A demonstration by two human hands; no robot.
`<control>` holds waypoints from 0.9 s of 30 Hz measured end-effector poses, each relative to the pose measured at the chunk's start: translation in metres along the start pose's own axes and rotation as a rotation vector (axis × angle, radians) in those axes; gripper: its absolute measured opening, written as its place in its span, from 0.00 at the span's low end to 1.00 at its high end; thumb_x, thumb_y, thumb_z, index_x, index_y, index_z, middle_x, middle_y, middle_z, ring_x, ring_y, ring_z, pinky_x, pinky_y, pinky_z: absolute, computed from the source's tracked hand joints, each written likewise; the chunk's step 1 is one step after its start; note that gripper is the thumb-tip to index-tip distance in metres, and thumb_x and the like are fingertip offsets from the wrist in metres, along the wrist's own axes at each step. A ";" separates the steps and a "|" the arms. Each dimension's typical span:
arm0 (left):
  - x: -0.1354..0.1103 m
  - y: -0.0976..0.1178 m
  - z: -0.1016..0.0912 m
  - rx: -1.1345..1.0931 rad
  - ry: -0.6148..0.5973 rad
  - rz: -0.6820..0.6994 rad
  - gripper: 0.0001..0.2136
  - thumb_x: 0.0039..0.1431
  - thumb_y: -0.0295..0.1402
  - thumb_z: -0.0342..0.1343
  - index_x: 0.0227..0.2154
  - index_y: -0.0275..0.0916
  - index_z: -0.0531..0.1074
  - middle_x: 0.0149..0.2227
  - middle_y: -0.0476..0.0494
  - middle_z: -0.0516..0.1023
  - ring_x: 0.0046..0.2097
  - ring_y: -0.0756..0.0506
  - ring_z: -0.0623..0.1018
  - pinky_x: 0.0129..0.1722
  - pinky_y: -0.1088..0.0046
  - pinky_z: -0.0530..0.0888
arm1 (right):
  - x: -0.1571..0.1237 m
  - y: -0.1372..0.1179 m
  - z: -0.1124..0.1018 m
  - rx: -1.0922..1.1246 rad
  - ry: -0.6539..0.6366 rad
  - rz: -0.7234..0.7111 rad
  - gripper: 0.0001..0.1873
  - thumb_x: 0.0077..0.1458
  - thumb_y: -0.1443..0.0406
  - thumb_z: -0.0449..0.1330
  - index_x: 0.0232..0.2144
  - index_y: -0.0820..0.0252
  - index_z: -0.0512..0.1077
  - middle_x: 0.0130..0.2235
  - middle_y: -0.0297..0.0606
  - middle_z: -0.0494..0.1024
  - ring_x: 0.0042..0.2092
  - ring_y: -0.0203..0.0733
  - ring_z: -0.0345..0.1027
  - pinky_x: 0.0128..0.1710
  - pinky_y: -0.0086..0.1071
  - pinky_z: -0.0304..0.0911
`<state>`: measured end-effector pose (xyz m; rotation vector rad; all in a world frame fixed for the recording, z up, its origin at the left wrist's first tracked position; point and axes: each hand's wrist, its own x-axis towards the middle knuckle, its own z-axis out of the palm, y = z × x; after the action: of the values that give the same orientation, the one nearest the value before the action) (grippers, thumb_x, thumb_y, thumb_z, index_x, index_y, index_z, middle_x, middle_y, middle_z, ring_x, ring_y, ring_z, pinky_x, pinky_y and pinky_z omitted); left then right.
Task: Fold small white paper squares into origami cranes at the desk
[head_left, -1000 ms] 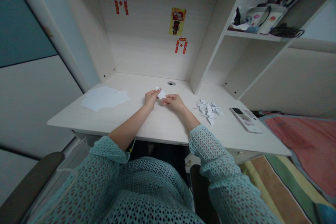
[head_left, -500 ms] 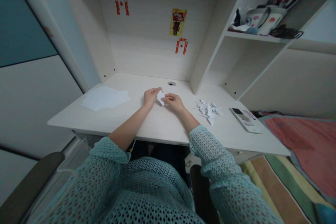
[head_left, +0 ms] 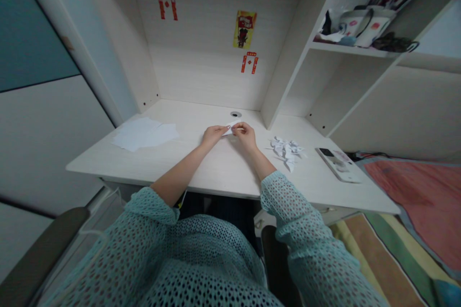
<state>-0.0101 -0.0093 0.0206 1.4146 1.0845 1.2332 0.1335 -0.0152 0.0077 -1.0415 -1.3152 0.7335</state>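
A small folded piece of white paper (head_left: pixel 228 132) is held between my two hands, just above the desk. My left hand (head_left: pixel 215 135) pinches its left part, thumb on top. My right hand (head_left: pixel 245 134) grips the right end between thumb and fingertips. The fingers cover much of the paper, so its exact fold is hard to make out. To the right of my hands lies a pile of small folded white paper pieces (head_left: pixel 287 151). On the left, flat white paper sheets (head_left: pixel 144 133) lie spread over one another.
The white desk (head_left: pixel 216 172) has a round cable hole (head_left: pixel 236 114) near its back wall. A white phone-like object (head_left: pixel 338 165) lies at the right. Cups with pens and scissors (head_left: pixel 374 24) stand on the shelf above. A chair armrest (head_left: pixel 46 254) is at lower left.
Both hands have shifted a little to the right with the paper. It has turned from standing steeply to lying more level, and my fingers now cover more of it.
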 end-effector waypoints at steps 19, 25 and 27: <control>0.008 -0.008 -0.006 -0.125 0.029 -0.009 0.13 0.45 0.40 0.61 0.31 0.35 0.76 0.31 0.42 0.79 0.33 0.47 0.77 0.25 0.78 0.63 | -0.007 -0.013 -0.002 -0.156 -0.156 -0.104 0.17 0.44 0.58 0.62 0.38 0.56 0.75 0.42 0.40 0.76 0.37 0.39 0.68 0.38 0.32 0.64; 0.008 -0.007 -0.007 -0.164 -0.006 -0.019 0.14 0.48 0.38 0.59 0.36 0.35 0.76 0.33 0.41 0.78 0.33 0.47 0.77 0.26 0.78 0.64 | -0.007 -0.011 -0.004 -0.130 -0.200 -0.106 0.18 0.44 0.59 0.62 0.40 0.56 0.76 0.42 0.40 0.78 0.40 0.42 0.70 0.44 0.36 0.63; 0.008 -0.006 -0.007 -0.189 0.007 -0.034 0.15 0.50 0.36 0.57 0.40 0.36 0.74 0.33 0.41 0.78 0.32 0.48 0.77 0.26 0.78 0.64 | -0.005 -0.008 -0.004 -0.110 -0.190 -0.093 0.19 0.44 0.59 0.63 0.40 0.57 0.76 0.42 0.41 0.78 0.39 0.42 0.71 0.43 0.36 0.63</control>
<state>-0.0167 0.0003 0.0168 1.2444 0.9655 1.2816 0.1358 -0.0236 0.0132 -1.0088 -1.5718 0.7091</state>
